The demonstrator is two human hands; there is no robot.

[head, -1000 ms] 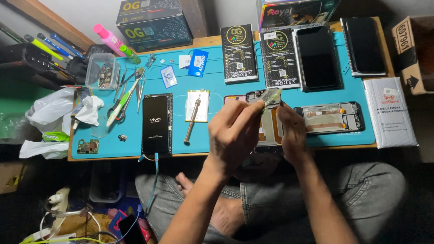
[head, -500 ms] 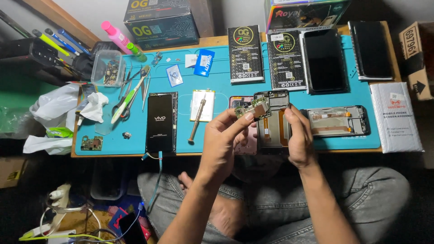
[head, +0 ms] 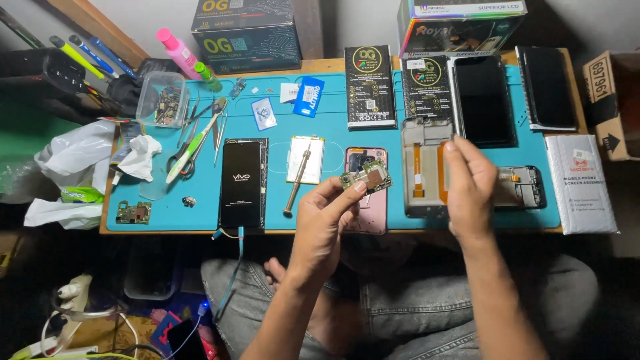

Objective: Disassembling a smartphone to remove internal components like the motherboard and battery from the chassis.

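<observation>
A black phone [head: 241,183] lies charging at left. The left hand [head: 325,223] pinches a green circuit board [head: 366,177] lifted above the pink phone [head: 366,190] — board out, it seems. The right hand [head: 469,188], fingers loosely curled, rests on the grey phone frame [head: 421,167] — refitting apparently remains.

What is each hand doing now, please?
Left hand: closed on a circuit board, held above the mat.
Right hand: fingers resting on a phone frame; grip unclear.

Head-worn view, steeply downward over blue mat [head: 200,213]
</observation>
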